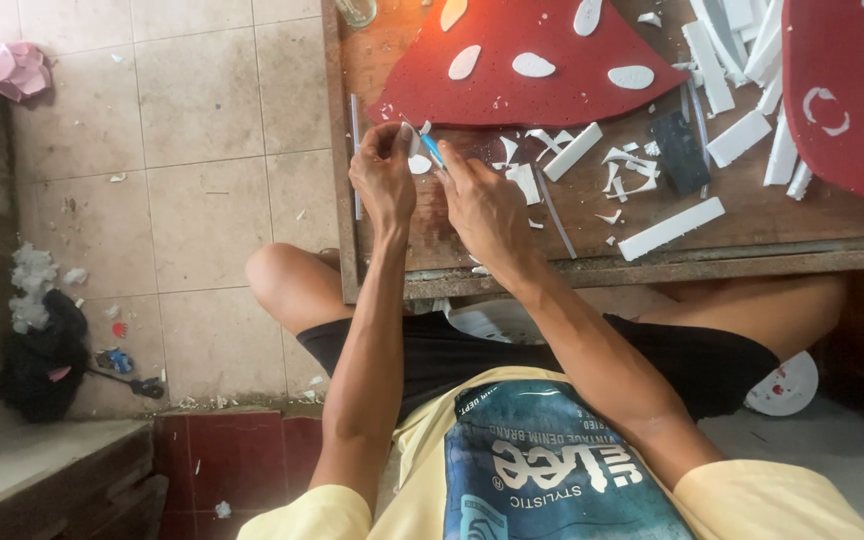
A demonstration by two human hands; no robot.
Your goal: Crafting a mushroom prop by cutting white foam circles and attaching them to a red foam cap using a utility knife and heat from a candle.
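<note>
The left hand pinches a small white foam piece between thumb and fingers, keeping it steady just above the wooden surface. The right hand closes around a blue-handled tool, perhaps a craft knife, its tip touching the piece as if for trimming. Just beyond lies a red foam sheet with white oval spots. White foam strips and scraps lie scattered at the right.

Worn wooden table, matt red foam sheet, white foam offcuts.
</note>
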